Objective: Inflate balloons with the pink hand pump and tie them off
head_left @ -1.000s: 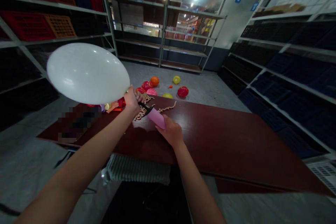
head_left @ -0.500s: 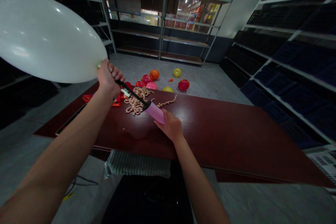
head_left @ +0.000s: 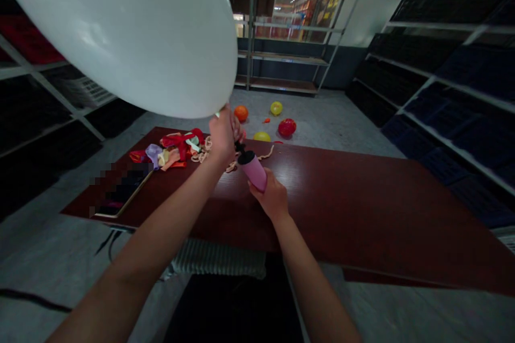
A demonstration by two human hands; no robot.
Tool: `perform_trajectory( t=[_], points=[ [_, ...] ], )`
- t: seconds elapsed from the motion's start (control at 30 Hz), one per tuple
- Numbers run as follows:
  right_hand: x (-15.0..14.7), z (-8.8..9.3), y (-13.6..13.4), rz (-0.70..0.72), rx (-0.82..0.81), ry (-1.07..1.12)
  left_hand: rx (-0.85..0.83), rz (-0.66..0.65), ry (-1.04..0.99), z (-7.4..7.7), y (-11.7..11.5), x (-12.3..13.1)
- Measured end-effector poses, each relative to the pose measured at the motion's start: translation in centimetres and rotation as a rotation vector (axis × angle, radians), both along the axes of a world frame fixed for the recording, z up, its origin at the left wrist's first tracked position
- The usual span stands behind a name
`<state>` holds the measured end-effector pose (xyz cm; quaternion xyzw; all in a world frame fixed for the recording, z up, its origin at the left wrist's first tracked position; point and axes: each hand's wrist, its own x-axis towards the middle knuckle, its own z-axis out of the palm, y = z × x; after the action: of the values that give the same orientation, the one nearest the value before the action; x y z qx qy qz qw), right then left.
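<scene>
A big white balloon (head_left: 132,27) fills the upper left of the view. My left hand (head_left: 223,134) is closed around its neck, right at the black nozzle of a pink hand pump (head_left: 253,169). My right hand (head_left: 271,198) grips the pump's pink barrel from below, above the dark red table (head_left: 362,209). The pump's rod is pushed in, so the nozzle sits close to the barrel.
A heap of flat coloured balloons (head_left: 173,150) and pale strings (head_left: 201,153) lies on the table's far left. A tablet-like device (head_left: 120,195) is near the left edge. Inflated balloons (head_left: 277,118) lie on the floor beyond. Metal shelving lines the walls.
The balloon has grown much larger. The pump's rod, drawn out half a second ago, is now pushed in, with my left hand back close to the barrel. The view has tilted down slightly.
</scene>
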<state>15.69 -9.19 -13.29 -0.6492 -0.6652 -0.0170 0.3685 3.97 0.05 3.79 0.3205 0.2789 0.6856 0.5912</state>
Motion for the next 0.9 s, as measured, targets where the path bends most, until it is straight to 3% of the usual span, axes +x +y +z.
perform_trajectory(
  t=[0.1,0.2,0.53,0.63,0.9],
  points=[
    [0.1,0.3,-0.1,-0.035,0.008,-0.003,-0.045,-0.038,-0.033,-2.3,-0.1,1.2],
    [0.1,0.6,-0.3,-0.058,0.017,-0.018,-0.036,-0.018,-0.06,-3.3,0.0,1.1],
    [-0.9,0.9,0.0,0.06,0.009,-0.196,-0.216,0.071,-0.228,-6.3,1.8,-4.3],
    [-0.9,0.8,-0.1,0.077,0.005,-0.233,-0.236,0.094,-0.262,-6.3,2.0,-5.5],
    [-0.5,0.4,0.0,0.136,0.043,-0.239,-0.227,0.181,-0.281,-4.1,2.4,-8.3]
  ],
)
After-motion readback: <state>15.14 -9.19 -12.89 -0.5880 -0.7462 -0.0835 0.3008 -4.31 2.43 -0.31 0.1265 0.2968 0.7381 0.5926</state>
